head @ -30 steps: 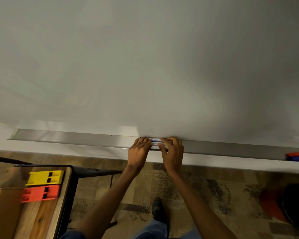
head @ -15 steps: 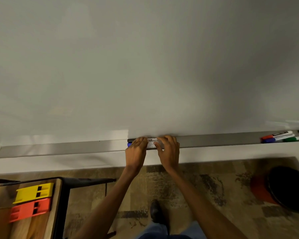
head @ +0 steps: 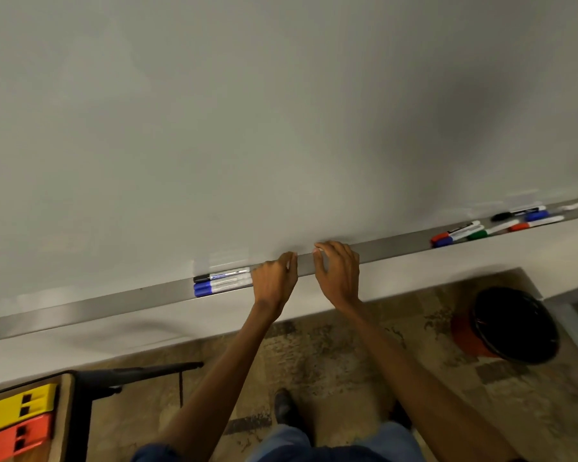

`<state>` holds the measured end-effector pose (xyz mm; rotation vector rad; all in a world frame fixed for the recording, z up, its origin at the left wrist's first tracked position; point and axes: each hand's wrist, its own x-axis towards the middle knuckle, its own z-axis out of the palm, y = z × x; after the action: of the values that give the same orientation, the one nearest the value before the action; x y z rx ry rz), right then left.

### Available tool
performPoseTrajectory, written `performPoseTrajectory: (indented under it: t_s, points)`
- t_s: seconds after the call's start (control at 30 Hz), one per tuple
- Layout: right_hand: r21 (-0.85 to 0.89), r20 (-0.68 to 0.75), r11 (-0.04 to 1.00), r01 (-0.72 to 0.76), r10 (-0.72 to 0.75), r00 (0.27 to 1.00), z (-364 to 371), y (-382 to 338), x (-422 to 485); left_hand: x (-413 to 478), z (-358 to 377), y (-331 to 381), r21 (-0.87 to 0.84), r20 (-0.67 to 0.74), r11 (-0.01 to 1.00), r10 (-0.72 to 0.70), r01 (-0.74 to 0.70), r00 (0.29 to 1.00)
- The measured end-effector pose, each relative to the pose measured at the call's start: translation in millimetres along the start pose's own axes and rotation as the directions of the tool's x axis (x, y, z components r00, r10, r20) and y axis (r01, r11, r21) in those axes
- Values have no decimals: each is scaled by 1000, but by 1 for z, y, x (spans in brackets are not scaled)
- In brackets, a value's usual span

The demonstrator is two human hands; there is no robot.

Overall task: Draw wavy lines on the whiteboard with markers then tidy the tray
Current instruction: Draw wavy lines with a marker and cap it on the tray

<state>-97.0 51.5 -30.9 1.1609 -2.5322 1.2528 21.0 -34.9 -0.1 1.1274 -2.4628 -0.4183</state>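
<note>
A bare whiteboard [head: 281,111] fills the upper view, with a long grey tray [head: 97,305] along its lower edge. Three markers, one black-capped and two blue-capped [head: 222,281], lie side by side in the tray just left of my left hand [head: 274,278]. My left hand hovers over the tray with loosely curled fingers and holds nothing. My right hand [head: 337,271] is beside it to the right, fingers relaxed over the tray edge, also holding nothing. Several more markers [head: 501,225], red, blue, green and black, lie scattered in the tray at the far right.
A wooden table [head: 30,451] at lower left carries a yellow block [head: 17,408] and an orange block [head: 17,435]. A black and red round bin [head: 514,325] stands on the patterned floor at right. My shoe [head: 284,408] is below the tray.
Both hands have let go of the grouped markers and shifted right along the tray. The view has swung, so more of the scattered markers at the right show.
</note>
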Motion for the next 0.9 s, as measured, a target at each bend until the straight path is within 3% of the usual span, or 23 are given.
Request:
performPoseTrajectory:
  t_s: [0.2, 0.43, 0.6, 0.7, 0.9]
  points:
    - [-8, -13, 1000, -22, 22, 1000, -66, 80, 32, 16, 37, 88, 22, 28, 999, -34, 33, 999]
    - [-102, 13, 994, -26, 27, 1000, -151, 189, 84, 34, 102, 214, -103, 119, 994, 37, -25, 992]
    - [-216, 262, 976, -40, 98, 960, -200, 263, 115, 46, 155, 288, -209, 269, 976, 119, -63, 956]
    - [-254, 423, 967, 27, 86, 902, -211, 289, 122, 49, 181, 314, -139, 304, 980, 179, -142, 936]
    - [-298, 517, 944, 141, 36, 855, -207, 304, 128, 53, 209, 314, -5, 339, 982, 180, -189, 923]
